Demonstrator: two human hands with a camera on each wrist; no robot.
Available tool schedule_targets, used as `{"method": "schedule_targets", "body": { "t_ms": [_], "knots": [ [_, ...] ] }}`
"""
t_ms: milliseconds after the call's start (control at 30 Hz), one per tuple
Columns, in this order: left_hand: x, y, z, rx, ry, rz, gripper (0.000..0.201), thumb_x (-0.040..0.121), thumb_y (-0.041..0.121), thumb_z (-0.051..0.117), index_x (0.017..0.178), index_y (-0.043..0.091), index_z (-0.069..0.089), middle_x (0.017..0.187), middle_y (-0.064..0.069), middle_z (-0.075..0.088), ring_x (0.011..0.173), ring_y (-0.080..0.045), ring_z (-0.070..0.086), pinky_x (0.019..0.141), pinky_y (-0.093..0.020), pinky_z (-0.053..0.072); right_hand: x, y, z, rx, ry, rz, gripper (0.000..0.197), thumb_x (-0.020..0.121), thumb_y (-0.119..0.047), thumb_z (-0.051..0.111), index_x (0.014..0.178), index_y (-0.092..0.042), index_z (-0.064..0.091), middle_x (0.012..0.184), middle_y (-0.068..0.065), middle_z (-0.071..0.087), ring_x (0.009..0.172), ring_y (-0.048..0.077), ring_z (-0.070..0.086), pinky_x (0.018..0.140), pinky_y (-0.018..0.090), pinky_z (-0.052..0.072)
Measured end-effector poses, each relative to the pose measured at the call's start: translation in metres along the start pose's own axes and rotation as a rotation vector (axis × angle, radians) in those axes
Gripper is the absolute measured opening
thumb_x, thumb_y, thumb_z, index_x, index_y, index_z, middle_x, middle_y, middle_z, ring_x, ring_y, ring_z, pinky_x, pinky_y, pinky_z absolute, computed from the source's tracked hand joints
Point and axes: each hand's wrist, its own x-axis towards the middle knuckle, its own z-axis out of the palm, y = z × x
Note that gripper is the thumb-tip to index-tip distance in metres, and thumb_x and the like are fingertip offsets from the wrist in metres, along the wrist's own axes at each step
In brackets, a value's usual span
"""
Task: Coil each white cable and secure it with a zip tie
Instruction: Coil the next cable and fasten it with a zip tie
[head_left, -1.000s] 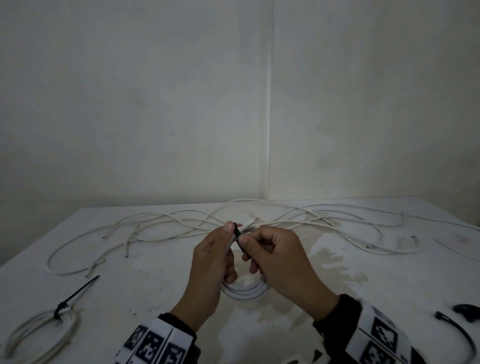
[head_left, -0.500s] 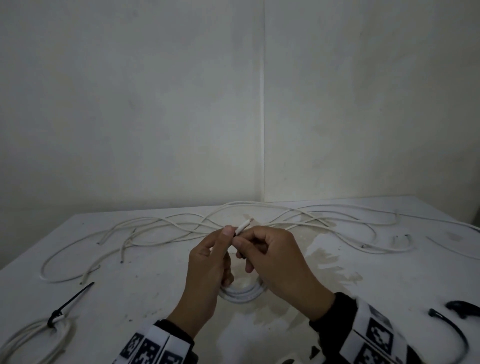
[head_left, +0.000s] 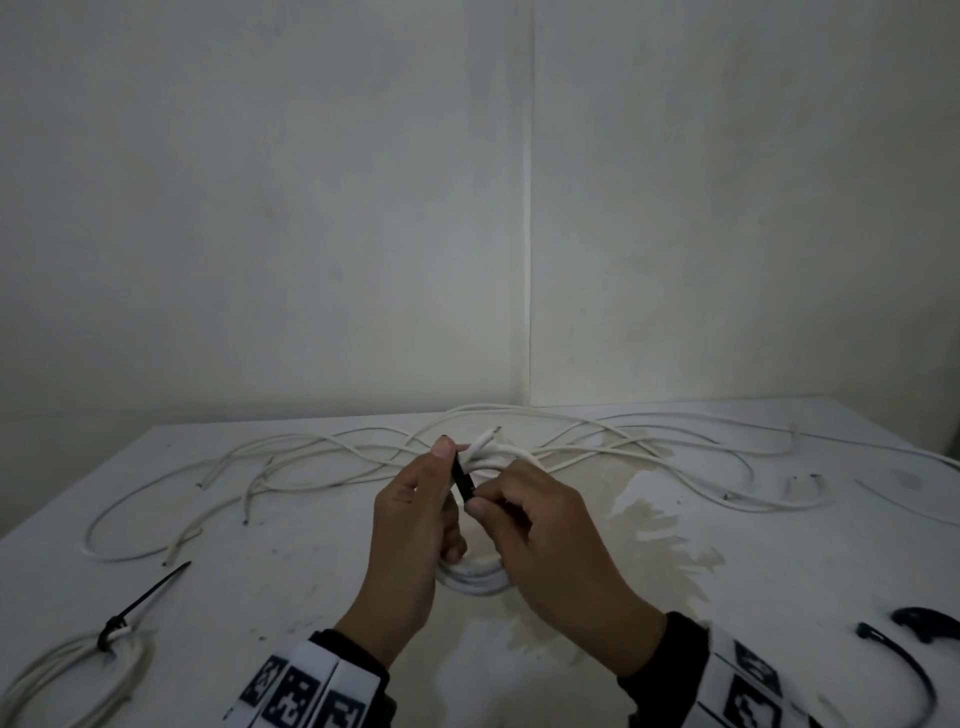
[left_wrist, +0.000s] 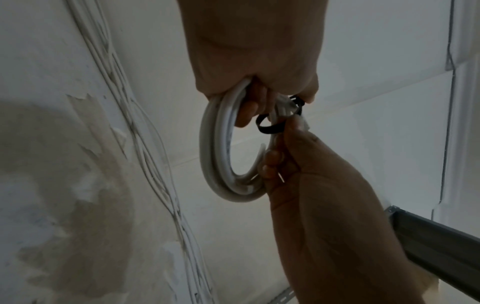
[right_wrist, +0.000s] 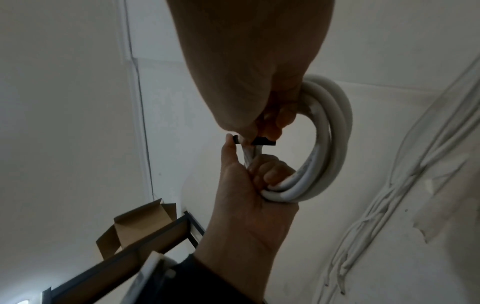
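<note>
I saw my left hand (head_left: 415, 514) gripping the coiled white cable (left_wrist: 221, 164) above the bench (head_left: 779, 545), while my right hand (head_left: 540, 525) pinched the black zip tie (head_left: 464, 480) looped around it.

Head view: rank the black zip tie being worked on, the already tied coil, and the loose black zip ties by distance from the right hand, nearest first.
1. Black zip tie: pinched in the right hand, at the held coil.
2. Loose black zip ties: table's right edge, near side.
3. Tied coil: far left corner, near the table's front edge.
</note>
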Motion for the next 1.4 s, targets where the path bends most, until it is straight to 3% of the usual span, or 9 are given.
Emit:
{"method": "schedule_targets", "body": {
  "t_ms": [267, 467, 567, 667, 833, 967, 1167, 1267, 1400],
  "knots": [
    [-0.001, -0.001, 0.002, 0.169, -0.05, 0.107, 0.024, 0.086, 0.034, 0.051, 0.076, 0.024, 0.07, 0.04, 0.002, 0.036, 0.035, -0.011, 0.032, 0.038, -0.02, 0.033, 0.002, 0.0, 0.004, 0.1, 0.103, 0.047, 0.032, 0.081, -0.04, 0.049, 0.079, -0.012, 0.065, 0.064, -0.016, 0.053, 0.057, 0.001, 0.053, 0.057, 0.008, 0.039],
    [0.0, 0.003, -0.009, 0.226, -0.062, 0.07, 0.039, 0.067, 0.047, 0.053, 0.081, 0.016, 0.071, 0.036, 0.005, 0.032, 0.031, -0.008, 0.029, 0.037, -0.018, 0.03, 0.013, -0.009, -0.023, 0.111, 0.206, 0.048, 0.02, 0.079, -0.038, 0.059, 0.08, -0.019, 0.065, 0.071, -0.004, 0.061, 0.061, 0.007, 0.053, 0.056, 0.009, 0.039],
    [-0.004, 0.002, -0.007, 0.288, -0.126, 0.062, 0.034, 0.063, 0.046, 0.056, 0.08, 0.02, 0.07, 0.034, 0.005, 0.034, 0.031, -0.007, 0.029, 0.036, -0.018, 0.03, 0.028, -0.009, -0.036, 0.11, -0.07, 0.179, 0.011, 0.088, -0.028, 0.06, 0.082, -0.021, 0.067, 0.085, -0.003, 0.059, 0.076, 0.001, 0.054, 0.068, 0.007, 0.038],
    [-0.006, 0.003, -0.005, 0.29, -0.169, 0.057, 0.029, 0.071, 0.039, 0.058, 0.08, 0.015, 0.07, 0.034, 0.005, 0.035, 0.031, -0.007, 0.029, 0.036, -0.018, 0.029, 0.033, -0.012, -0.037, 0.169, -0.284, 0.248, 0.019, 0.091, -0.018, 0.055, 0.075, -0.018, 0.065, 0.079, -0.004, 0.061, 0.072, -0.002, 0.056, 0.066, 0.01, 0.041],
    [-0.008, 0.003, -0.002, 0.307, -0.169, 0.036, 0.018, 0.086, 0.023, 0.058, 0.08, 0.01, 0.07, 0.033, 0.006, 0.041, 0.031, -0.005, 0.029, 0.036, -0.019, 0.027, 0.042, -0.017, -0.035, 0.096, -0.149, 0.242, 0.026, 0.092, -0.015, 0.051, 0.068, -0.02, 0.058, 0.067, -0.001, 0.061, 0.06, 0.005, 0.057, 0.064, 0.024, 0.046],
    [-0.011, 0.001, 0.001, 0.343, -0.158, 0.055, 0.014, 0.085, 0.023, 0.059, 0.074, 0.019, 0.067, 0.034, 0.008, 0.048, 0.029, -0.003, 0.032, 0.035, -0.017, 0.029, 0.047, -0.018, -0.033, 0.18, -0.052, 0.282, 0.026, 0.094, -0.014, 0.047, 0.07, -0.017, 0.055, 0.064, -0.004, 0.059, 0.047, 0.001, 0.055, 0.051, 0.015, 0.043],
    [-0.009, 0.006, -0.002, 0.333, -0.149, 0.084, 0.03, 0.074, 0.042, 0.054, 0.07, 0.016, 0.067, 0.033, 0.004, 0.039, 0.03, -0.004, 0.03, 0.035, -0.019, 0.029, 0.04, -0.018, -0.031, 0.217, -0.152, 0.257, 0.02, 0.085, -0.011, 0.063, 0.069, -0.022, 0.058, 0.066, 0.001, 0.06, 0.062, 0.015, 0.055, 0.064, 0.028, 0.047],
    [-0.008, 0.006, 0.001, 0.342, -0.141, 0.105, 0.019, 0.086, 0.025, 0.056, 0.072, 0.019, 0.067, 0.034, 0.008, 0.047, 0.03, -0.002, 0.035, 0.036, -0.016, 0.03, 0.041, -0.019, -0.029, 0.114, -0.105, 0.162, 0.021, 0.083, -0.018, 0.063, 0.068, -0.029, 0.053, 0.064, 0.0, 0.059, 0.064, 0.026, 0.057, 0.063, 0.035, 0.047],
    [-0.011, 0.003, 0.004, 0.364, -0.166, 0.18, 0.023, 0.088, 0.012, 0.055, 0.07, 0.022, 0.065, 0.037, 0.015, 0.052, 0.035, 0.004, 0.046, 0.042, -0.007, 0.033, 0.042, -0.018, -0.029, 0.02, -0.062, 0.132, 0.029, 0.086, -0.014, 0.061, 0.067, -0.031, 0.047, 0.059, -0.011, 0.055, 0.055, 0.01, 0.054, 0.058, 0.024, 0.045]
  ]
}}
